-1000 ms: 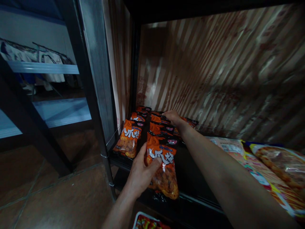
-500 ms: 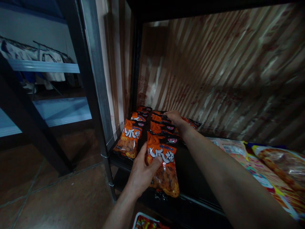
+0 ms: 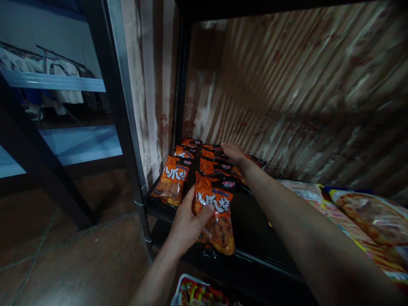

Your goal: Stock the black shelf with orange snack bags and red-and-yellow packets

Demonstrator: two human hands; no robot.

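Orange-and-black snack bags stand in two rows on a black shelf [image 3: 255, 229]. At the shelf's front edge, my left hand [image 3: 189, 216] grips the front snack bag [image 3: 218, 212] of the right row, thumb across its face and fingers behind its left side. My right hand [image 3: 234, 152] reaches to the back of that row, beside the rear bags [image 3: 212, 155]; its fingertips are partly hidden, and I cannot tell whether they grip a bag. In the left row, a front bag [image 3: 172, 180] leans back with more bags behind it. Another orange bag [image 3: 255, 160] lies beyond my right wrist.
Large colourful food packets [image 3: 369, 212] lie on the shelf at the right. Below, a white-rimmed container [image 3: 178, 289] holds red and yellow packs. A dark metal post [image 3: 127, 127] borders the shelf on the left, and a striped curtain [image 3: 287, 85] hangs behind.
The view has shifted slightly, so the bags appear a little higher and further left. Both hands stay at about the same places on the row.
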